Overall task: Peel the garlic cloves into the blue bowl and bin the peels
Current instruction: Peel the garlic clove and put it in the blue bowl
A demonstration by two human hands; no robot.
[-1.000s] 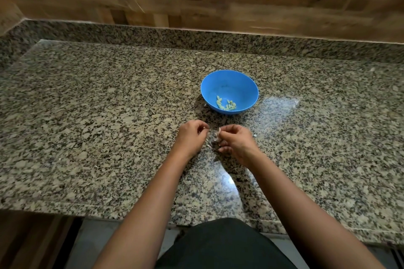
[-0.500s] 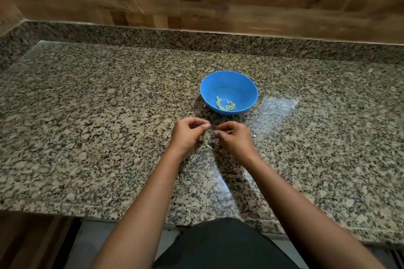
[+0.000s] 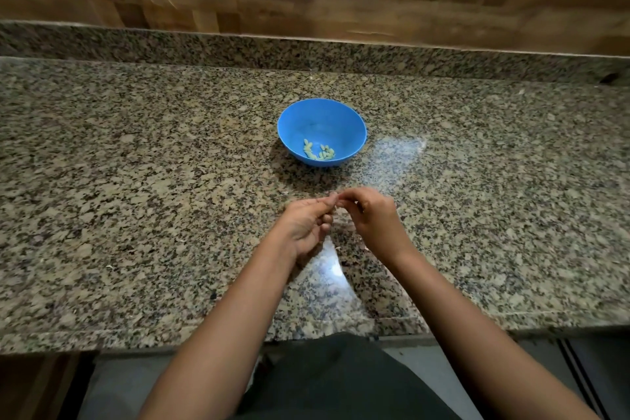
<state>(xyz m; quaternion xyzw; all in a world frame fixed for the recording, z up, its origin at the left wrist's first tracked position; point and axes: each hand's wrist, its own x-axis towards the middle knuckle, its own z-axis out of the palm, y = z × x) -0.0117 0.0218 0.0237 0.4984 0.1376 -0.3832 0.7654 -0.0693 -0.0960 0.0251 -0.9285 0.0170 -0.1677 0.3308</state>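
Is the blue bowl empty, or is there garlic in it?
Not empty: the blue bowl holds a small cluster of pale cloves.

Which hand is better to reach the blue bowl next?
Probably the left hand: it sits straight in front of the bowl, while the right hand is off to the side. Both pinch the clove, barely visible.

Hands point(image 3: 305, 225) point(image 3: 373, 218) meet fingertips; peeled cloves point(image 3: 318, 151) in blue bowl point(image 3: 344, 121).
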